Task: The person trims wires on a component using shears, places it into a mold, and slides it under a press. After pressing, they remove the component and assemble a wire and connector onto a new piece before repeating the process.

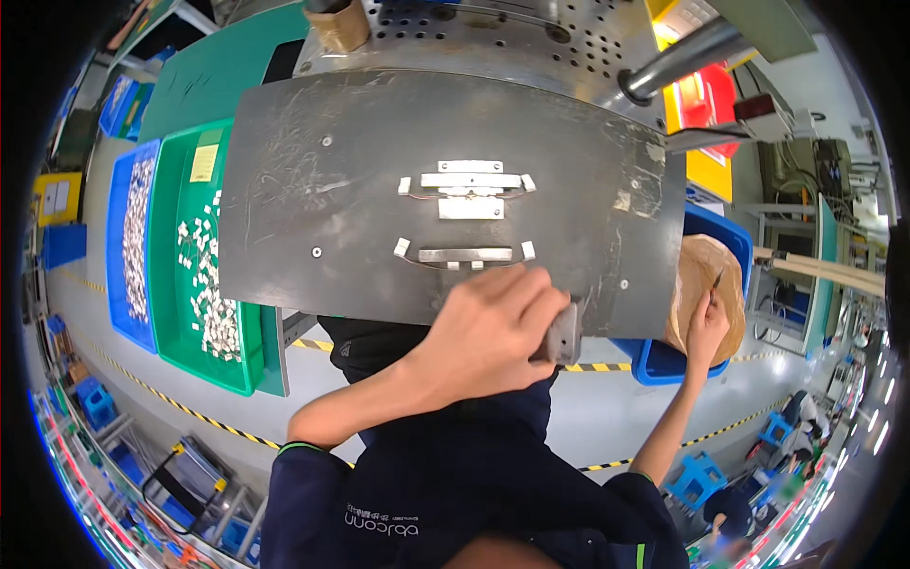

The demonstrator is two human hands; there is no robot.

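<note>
My left hand (493,327) reaches across to the front edge of the dark metal plate (284,190), its fingers closed on a grey metal block (567,334). Off the plate's right side, my right hand (709,327) is closed on a thin, dark, pointed tool (717,280), too small to name surely. It is over brown paper (697,261) lining a blue bin (654,365). On the plate is a metal fixture (471,180) with a thin wire and small white connectors at both sides. Nearer me lies a metal bar (464,255), with white connectors and wire around it.
At the left stand a green bin (248,365) with many loose white connectors and a blue bin (118,237) also full of small white parts. A perforated metal bed (455,43) lies behind the plate. A metal post (678,71) rises at the back right.
</note>
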